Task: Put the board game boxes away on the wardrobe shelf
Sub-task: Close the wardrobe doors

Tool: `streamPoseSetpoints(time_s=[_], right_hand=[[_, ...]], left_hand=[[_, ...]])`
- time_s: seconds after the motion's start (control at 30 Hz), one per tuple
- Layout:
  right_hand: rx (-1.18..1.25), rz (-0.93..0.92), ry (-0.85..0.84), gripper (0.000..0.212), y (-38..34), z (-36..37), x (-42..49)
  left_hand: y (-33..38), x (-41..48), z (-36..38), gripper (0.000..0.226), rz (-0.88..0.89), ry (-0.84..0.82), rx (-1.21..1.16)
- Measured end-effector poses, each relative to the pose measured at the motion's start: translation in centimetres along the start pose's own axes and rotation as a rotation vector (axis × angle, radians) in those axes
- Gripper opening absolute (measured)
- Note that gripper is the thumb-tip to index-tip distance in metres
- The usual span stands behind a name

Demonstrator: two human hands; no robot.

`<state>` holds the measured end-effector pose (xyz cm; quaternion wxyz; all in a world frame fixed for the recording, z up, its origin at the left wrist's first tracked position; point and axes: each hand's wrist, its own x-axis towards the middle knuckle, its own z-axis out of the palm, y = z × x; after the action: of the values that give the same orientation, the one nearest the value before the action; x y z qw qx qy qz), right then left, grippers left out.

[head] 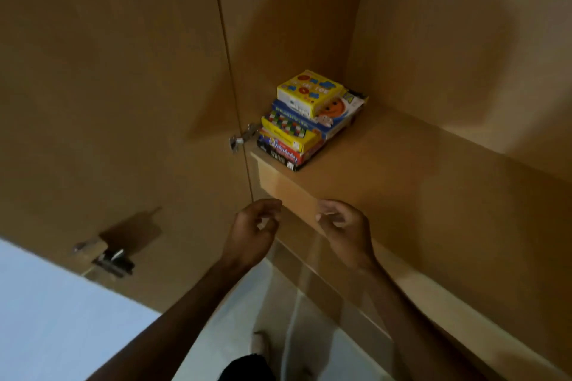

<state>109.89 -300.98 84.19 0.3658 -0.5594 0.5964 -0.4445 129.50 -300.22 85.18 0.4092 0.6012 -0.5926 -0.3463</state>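
Observation:
A stack of several board game boxes [305, 124] rests in the left back corner of the wooden wardrobe shelf [402, 176]. A small yellow box [309, 91] lies on top, with blue, yellow, red and black boxes under it. My left hand [253, 233] and my right hand [345, 226] hover side by side in front of the shelf's front edge, below the stack and apart from it. Both hands hold nothing, with fingers loosely curled and apart.
The open wardrobe door [108, 102] stands at the left, with metal hinges [240, 141] [108, 255] on it. The wardrobe's side wall [464, 40] rises at the right. Pale floor [55, 318] shows below.

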Motion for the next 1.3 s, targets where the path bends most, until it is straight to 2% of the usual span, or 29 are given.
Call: streamPoseSetpoints(time_s=[0.17, 0.47, 0.7, 0.87, 1.03, 1.2, 1.3], right_hand=[[0.010, 0.034, -0.006, 0.027, -1.1, -0.8, -8.4], [-0.013, -0.019, 0.282, 0.022, -3.3, -1.6, -26.2], [-0.021, 0.069, 0.441, 0.021, -4.6, -3.2, -43.7], [-0.036, 0.126, 0.556, 0.021, -4.5, -7.3, -53.2], [-0.139, 0.145, 0.688, 0.018, -3.0, -14.1, -61.9], [-0.246, 0.062, 0.766, 0.006, -1.8, -21.2, -67.4], [-0.210, 0.034, 0.801, 0.009, -1.1, -25.0, -68.6]], left_hand=[[-0.3, -6.8, -1.6, 0.031, 0.017, -0.049, 0.011], [0.3, -20.2, -5.1, 0.026, 0.181, -0.209, -0.110], [0.9, -33.8, -5.0, 0.025, 0.207, -0.379, -0.169], [4.0, -40.8, -2.2, 0.029, 0.281, -0.498, -0.184], [8.2, -48.1, 3.7, 0.035, 0.332, -0.622, -0.197], [13.5, -54.3, 9.2, 0.026, 0.367, -0.677, -0.199], [15.9, -57.3, 11.9, 0.027, 0.377, -0.705, -0.217]])
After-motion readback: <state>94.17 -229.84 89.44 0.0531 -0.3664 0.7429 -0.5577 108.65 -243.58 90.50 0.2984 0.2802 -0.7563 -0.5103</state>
